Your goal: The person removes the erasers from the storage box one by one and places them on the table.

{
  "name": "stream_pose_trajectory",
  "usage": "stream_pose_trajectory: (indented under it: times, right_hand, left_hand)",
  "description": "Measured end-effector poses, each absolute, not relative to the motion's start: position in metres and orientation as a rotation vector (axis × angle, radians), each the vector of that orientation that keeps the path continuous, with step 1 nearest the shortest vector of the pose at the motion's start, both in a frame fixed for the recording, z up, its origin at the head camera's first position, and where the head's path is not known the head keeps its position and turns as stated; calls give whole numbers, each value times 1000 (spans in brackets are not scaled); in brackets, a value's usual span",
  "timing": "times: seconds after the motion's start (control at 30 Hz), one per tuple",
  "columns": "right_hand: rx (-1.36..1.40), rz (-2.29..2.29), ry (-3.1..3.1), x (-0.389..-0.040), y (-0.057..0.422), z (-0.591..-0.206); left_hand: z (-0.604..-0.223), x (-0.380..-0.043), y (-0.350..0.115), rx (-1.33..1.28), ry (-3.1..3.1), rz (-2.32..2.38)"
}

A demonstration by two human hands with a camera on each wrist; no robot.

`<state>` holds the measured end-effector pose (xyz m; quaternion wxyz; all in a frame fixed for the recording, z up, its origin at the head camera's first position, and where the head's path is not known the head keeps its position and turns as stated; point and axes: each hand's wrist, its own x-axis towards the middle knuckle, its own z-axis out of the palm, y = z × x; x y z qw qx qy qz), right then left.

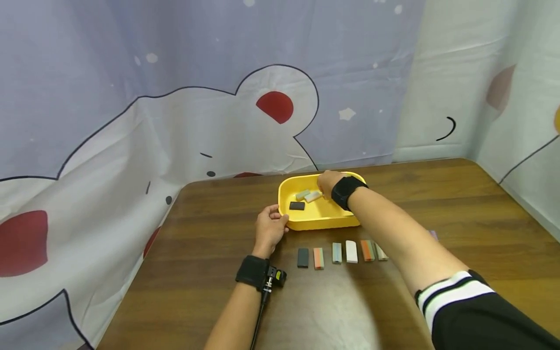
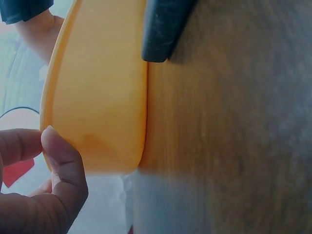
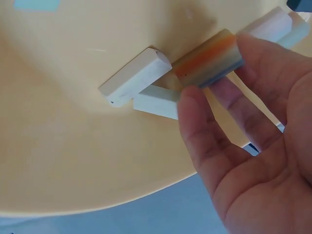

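Note:
A yellow plastic basin (image 1: 323, 223) stands toward the back of the table. My left hand (image 1: 270, 226) pinches its rim at the left end, thumb and forefinger at the edge in the left wrist view. Over the basin's right part, my right hand (image 1: 330, 183) reaches inside. In the right wrist view, its fingers pinch an orange, grey and blue striped eraser (image 3: 209, 56). Beside that lie a white eraser (image 3: 136, 78) and a pale green one (image 3: 156, 101). A dark eraser (image 1: 297, 206) rests at the basin's left, near pale erasers (image 1: 312, 196).
In front of the basin, several erasers stand in a row: a dark grey one (image 1: 303, 258), an orange-green one (image 1: 318, 258), a blue-grey one (image 1: 336, 253), a white one (image 1: 351, 252) and an orange striped one (image 1: 367, 251). A patterned curtain (image 1: 210, 131) hangs behind the table.

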<state>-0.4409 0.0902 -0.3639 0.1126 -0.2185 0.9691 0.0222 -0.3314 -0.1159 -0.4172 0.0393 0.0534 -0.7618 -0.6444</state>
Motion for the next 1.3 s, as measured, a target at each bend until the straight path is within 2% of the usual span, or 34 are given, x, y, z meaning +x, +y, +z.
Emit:
stream_pose_trajectory:
  times: [0.23,0.6,0.9,1.3]
  right_hand:
    - [-682,233,2863,-443,88,-369]
    - [-671,190,2903,-449,94,-369]
    - [-675,-62,2908,-444,98,-361]
    - [-867,-475,2852,-418,100,-342]
  left_hand:
    - [-421,-330,-115,173,-2343,-1972]
    - [-420,-332,-112,112,-2342,-1967]
    - [-418,-334,-108,56,-2336,-1959]
    - [-421,-343,-109,103,-2341,-1989]
